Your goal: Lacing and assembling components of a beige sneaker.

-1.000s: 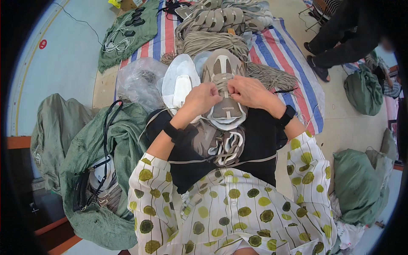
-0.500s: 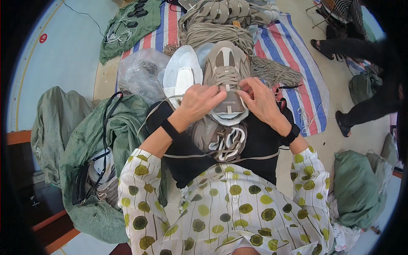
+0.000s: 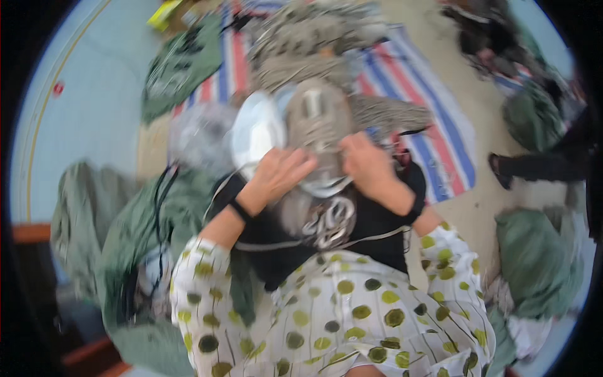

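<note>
A taupe sneaker upper [image 3: 319,122] with laces across its front lies before me, its toe pointing away. My left hand [image 3: 282,169] is at the left side of its laced part, fingers curled into a pinch. On the other side, my right hand [image 3: 370,166] has its fingers bunched at the laces. Motion blurs both hands, and the lace ends in their fingers show poorly. Left of the upper stands a pale white-blue shoe-shaped piece [image 3: 259,132]. Nearer me, a second taupe upper [image 3: 323,220] with white inside rests on my black-covered lap.
Bundles of taupe laces [image 3: 304,72] and a stack of uppers [image 3: 308,31] lie beyond on a striped sheet [image 3: 408,81]. A clear plastic bag [image 3: 201,138] and green sacks [image 3: 157,226] are at left. At right are another green sack [image 3: 534,261] and a person's dark-clothed leg [image 3: 546,166].
The whole view has shifted and blurred. Both hands stay at the laced upper, the left one slightly farther from its centre. The person at right has moved toward the picture's edge.
</note>
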Motion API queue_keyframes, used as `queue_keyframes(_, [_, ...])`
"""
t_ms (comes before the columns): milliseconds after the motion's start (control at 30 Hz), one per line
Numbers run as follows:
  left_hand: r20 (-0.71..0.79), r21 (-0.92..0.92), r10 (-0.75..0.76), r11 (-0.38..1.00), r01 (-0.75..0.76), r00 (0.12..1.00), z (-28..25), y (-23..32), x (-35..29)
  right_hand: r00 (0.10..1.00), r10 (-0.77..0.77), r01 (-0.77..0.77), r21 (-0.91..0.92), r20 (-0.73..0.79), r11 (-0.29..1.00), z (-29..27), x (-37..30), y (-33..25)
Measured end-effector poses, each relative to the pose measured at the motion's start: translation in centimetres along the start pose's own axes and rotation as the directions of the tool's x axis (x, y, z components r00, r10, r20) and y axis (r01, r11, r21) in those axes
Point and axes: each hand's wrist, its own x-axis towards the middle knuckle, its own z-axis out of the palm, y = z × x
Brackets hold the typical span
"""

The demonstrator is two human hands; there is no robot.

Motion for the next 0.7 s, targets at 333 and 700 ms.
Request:
queue_keyframes(333, [0.228,-0.202,-0.573,0.763,0.613,0.788,0.6,4.3,0.3,0.994,-0.105,0.105,0.018,-0.023,0.994,-1.6,-2.0,1.0])
queue_keyframes(700, [0.184,-0.264,-0.575,0.752,0.604,0.797,1.0,3.6,0.7,0.953,-0.288,0.29,0.014,-0.091,0.957,-0.9,2.1,0.2])
